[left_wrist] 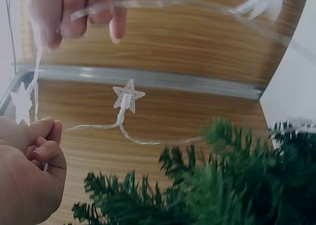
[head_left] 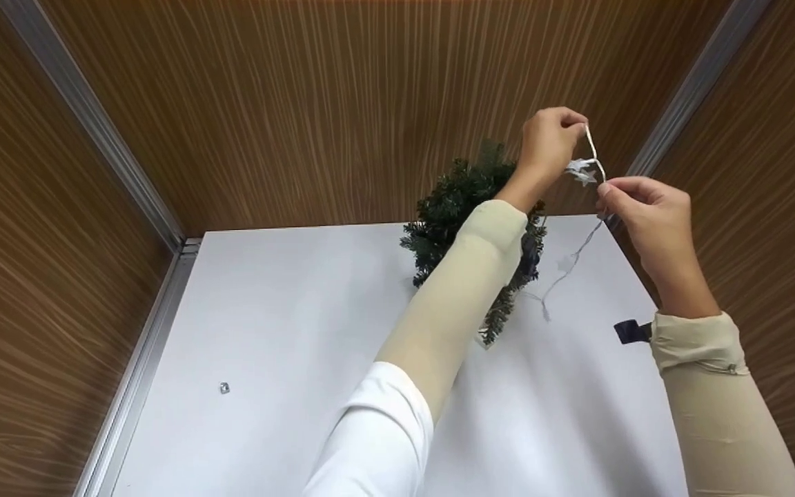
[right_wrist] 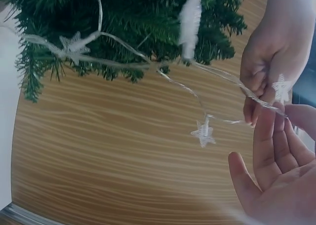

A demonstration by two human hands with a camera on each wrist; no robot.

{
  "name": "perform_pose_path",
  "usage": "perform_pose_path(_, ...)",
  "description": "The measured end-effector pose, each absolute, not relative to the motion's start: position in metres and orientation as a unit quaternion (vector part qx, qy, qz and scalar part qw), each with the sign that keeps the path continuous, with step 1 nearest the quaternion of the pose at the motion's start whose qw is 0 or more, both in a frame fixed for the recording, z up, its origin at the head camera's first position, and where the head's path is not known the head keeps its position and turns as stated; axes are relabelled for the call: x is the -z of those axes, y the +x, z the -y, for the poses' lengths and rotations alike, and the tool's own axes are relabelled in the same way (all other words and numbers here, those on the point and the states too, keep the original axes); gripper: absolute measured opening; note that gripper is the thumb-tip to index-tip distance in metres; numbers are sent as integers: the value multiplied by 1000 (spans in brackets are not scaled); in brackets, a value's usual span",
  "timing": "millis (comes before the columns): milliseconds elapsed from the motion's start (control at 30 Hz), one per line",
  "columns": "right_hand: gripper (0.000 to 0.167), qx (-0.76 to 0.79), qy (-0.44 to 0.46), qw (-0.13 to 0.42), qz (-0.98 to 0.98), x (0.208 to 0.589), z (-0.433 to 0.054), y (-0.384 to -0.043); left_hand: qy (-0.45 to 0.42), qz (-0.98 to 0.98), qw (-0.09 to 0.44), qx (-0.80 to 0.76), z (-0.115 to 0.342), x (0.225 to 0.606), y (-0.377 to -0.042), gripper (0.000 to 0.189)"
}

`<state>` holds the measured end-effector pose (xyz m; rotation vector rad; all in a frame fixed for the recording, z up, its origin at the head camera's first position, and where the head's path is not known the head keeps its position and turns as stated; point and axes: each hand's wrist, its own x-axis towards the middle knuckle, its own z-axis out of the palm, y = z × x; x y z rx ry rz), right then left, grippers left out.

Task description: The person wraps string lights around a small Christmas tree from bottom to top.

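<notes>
A string of star-shaped lights on a clear cord runs between my hands and down to the table. My left hand, raised beside a small artificial Christmas tree, pinches the cord high up. Lower and to the right, my right hand holds the cord between thumb and forefinger, its other fingers spread in the right wrist view. A clear star light hangs from the cord in the left wrist view. White star lights dangle between the hands. My left forearm partly hides the tree.
The tree stands at the back of a white table, close to a wood-grain wall. More cord and a star lie against its branches. A tiny silvery object lies at the front left. A dark tab sits by the right sleeve.
</notes>
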<state>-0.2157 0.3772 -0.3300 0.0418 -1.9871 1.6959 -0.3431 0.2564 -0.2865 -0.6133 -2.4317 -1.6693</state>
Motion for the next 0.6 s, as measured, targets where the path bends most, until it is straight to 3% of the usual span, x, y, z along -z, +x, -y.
perform_pose_path(267,7,-657,9,286,698,318,-365,-236,-204,830,25,518,-242,283,-353,15)
perform_pose_path(600,7,-679,-22,286,676,301,-367,-262,-225,842,0,491,-226,277,-357,23)
